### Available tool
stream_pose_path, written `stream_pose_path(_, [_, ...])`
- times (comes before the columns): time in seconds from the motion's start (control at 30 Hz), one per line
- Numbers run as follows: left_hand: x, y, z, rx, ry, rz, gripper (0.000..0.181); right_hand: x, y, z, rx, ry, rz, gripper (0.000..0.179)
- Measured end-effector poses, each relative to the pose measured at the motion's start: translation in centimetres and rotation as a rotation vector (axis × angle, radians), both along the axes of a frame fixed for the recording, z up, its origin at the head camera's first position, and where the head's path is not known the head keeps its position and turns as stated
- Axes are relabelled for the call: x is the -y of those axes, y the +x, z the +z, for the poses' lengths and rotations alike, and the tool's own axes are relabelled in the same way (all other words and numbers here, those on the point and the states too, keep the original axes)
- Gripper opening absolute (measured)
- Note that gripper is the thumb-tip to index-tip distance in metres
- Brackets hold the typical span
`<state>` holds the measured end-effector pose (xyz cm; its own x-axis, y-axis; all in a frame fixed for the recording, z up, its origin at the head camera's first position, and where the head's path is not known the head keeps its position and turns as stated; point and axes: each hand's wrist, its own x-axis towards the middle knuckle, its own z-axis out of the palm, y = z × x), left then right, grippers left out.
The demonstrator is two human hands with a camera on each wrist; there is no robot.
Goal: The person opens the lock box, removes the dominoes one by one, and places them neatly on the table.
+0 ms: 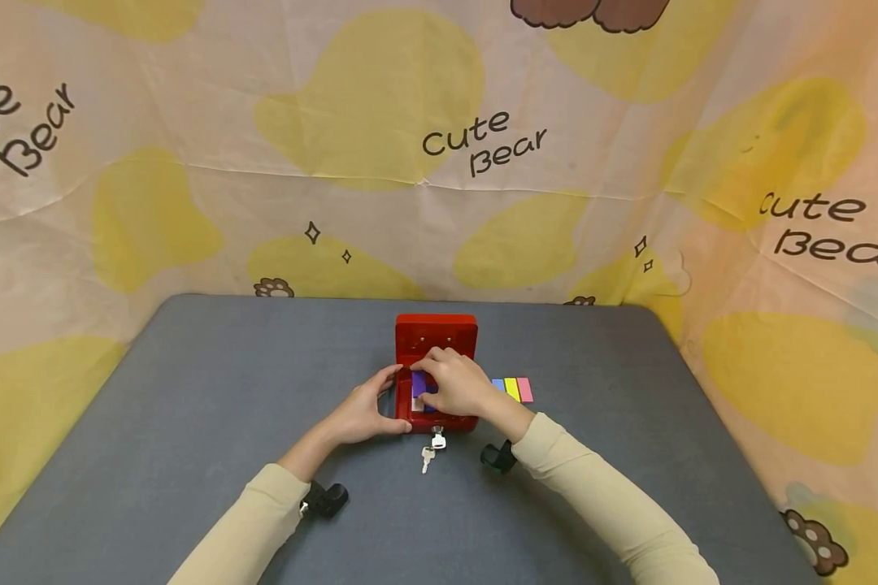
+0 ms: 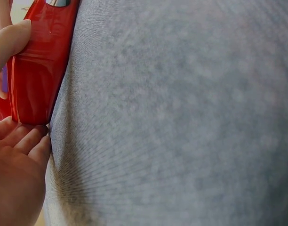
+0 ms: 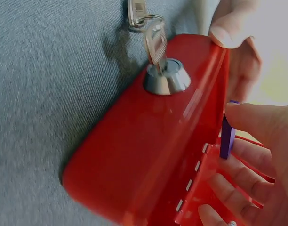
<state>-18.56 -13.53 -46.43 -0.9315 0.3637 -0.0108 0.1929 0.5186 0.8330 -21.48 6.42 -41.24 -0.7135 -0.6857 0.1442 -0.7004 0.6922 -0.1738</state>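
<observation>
A red metal cash box stands on the table with its lid raised at the back. My left hand grips the box's left end, thumb on the front rim and fingers along the side. Over the box's inside, my right hand pinches a small flat purple piece between thumb and fingers. In the head view, purple shows beside the right fingers, with a whitish patch below it. One key sits in the front lock, and a second key hangs from its ring.
Blue, yellow and pink sticky strips lie to the right of the box, partly behind the right wrist. A black wrist camera is strapped to each arm. The grey table is bordered by a patterned cloth at the back and sides.
</observation>
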Motion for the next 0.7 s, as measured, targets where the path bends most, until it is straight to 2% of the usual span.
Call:
stream_pose_path(0.37, [0.0,-0.1,-0.1,0.008,0.011,-0.003,0.093,-2.4,0.0,1.3,0.039,-0.022,-0.004,0.043])
stream_pose_path(0.7, [0.0,-0.1,-0.2,0.014,-0.004,0.006,0.093,-4.7,-0.2,1.6,0.042,-0.045,0.0,0.043])
